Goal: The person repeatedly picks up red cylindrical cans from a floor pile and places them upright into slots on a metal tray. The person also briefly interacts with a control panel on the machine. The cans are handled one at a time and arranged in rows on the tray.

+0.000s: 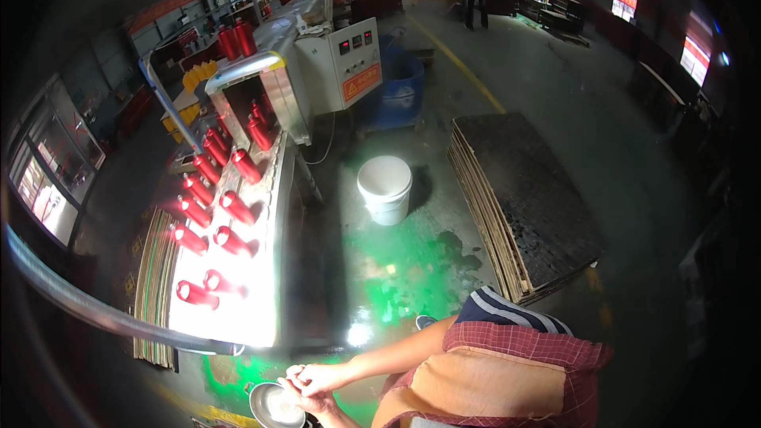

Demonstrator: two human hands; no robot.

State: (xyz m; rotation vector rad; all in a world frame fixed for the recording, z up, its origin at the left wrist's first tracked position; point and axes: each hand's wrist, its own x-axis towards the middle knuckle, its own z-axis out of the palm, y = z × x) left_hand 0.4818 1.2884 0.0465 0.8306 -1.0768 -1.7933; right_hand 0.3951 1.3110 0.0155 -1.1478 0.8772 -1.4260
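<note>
At the lower edge, my right hand [317, 378] comes in with fingers curled, pressed against my left hand [315, 402]. Both are closed together; whatever lies between them, if anything, is hidden. Right beside them is a round, shallow metal pan [273, 408] with a small ear on its rim. My fingers overlap the pan's edge, but I cannot tell whether they grip it. Beyond the pan, red bottles [235, 206] stand in loose rows on a brightly lit conveyor [261, 269], running back into a metal tunnel housing [289, 95].
A control cabinet [341, 63] with displays adjoins the tunnel. On the wet green floor stands a white bucket [385, 182], with a blue tub [403, 87] behind. Stacked dark boards [531, 198] lie to the right. A curved metal rail [87, 301] crosses the left. People are far back.
</note>
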